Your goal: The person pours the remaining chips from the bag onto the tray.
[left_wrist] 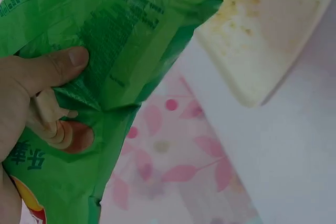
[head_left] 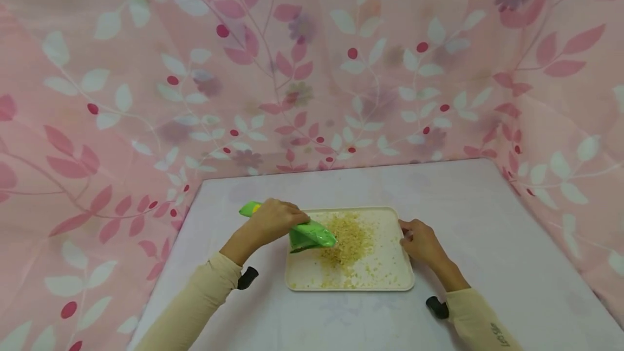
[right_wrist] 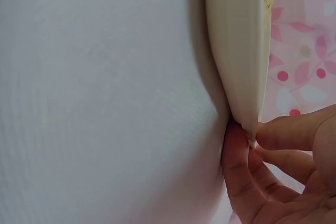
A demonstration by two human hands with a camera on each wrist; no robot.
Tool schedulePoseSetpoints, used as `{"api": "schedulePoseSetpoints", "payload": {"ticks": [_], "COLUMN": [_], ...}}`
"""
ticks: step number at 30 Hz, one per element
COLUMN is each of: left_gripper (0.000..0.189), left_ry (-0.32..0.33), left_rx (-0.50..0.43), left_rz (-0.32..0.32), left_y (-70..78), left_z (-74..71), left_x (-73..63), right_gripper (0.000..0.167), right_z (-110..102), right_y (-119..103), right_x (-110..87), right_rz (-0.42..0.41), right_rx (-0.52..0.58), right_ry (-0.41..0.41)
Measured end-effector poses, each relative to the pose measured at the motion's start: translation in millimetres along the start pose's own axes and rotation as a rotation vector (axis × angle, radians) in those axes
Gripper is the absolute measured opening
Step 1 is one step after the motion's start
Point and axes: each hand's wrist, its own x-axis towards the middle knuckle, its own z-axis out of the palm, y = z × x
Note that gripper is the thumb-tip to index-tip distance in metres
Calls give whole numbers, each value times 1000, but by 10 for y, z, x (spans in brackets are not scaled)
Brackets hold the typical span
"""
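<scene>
My left hand (head_left: 279, 222) grips a green chip bag (head_left: 313, 236), tilted with its lower end over the left part of a white tray (head_left: 303, 276). Close up in the left wrist view, the thumb presses on the crinkled bag (left_wrist: 118, 72), printed with potato slices. Crushed pale yellow chip crumbs (head_left: 348, 240) lie heaped mid-tray, with loose bits scattered towards its front rim. At the tray's right edge is my right hand (head_left: 423, 241). In the right wrist view its thumb and fingers pinch the tray rim (right_wrist: 239, 56). The bag's mouth cannot be made out.
The tray rests on a table with a whitish cloth (head_left: 468, 205). Pink floral curtains (head_left: 312, 69) hang behind the table and on both sides. A black wrist mount shows at the left cuff (head_left: 247, 278) and another at the right cuff (head_left: 437, 307).
</scene>
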Motion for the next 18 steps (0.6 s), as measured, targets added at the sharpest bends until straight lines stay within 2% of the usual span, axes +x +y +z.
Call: {"api": "schedulePoseSetpoints", "payload": {"ticks": [1, 2, 3, 5, 9, 10, 11, 12, 16, 18], "left_gripper": [24, 24, 25, 27, 30, 29, 29, 28, 22, 21], "left_ry": [-25, -23, 5, 107, 393, 420, 415, 374, 57, -15], "left_rx": [28, 30, 20, -41, -394, -443, -445, -408, -34, 49], "left_rz": [17, 19, 11, -30, -136, -143, -139, -129, -10, 12], "left_y": [5, 5, 0, -13, -31, -29, -24, -13, 26, 35], "left_z": [19, 18, 4, -64, -155, -148, -127, -96, 58, 69], "left_x": [5, 18, 36, 58, 111, 116, 119, 120, 78, 71], "right_gripper": [54, 54, 54, 54, 55, 55, 55, 55, 55, 54], "right_z": [2, 2, 1, -5, -16, -18, -19, -22, -21, -21], "right_y": [7, 14, 21, 15, 19, 18, 14, 9, 9, 7], "right_x": [-6, -13, -20, -16, -12, -12, -12, -13, -7, -4], "right_rz": [-5, -10, -9, -5, 8, 10, 13, 14, 6, -2], "right_rx": [2, 2, 1, -5, -10, -8, -6, -3, -3, 3], "right_ry": [2, 4, 9, 11, 3, 0, 1, 2, 2, 1]}}
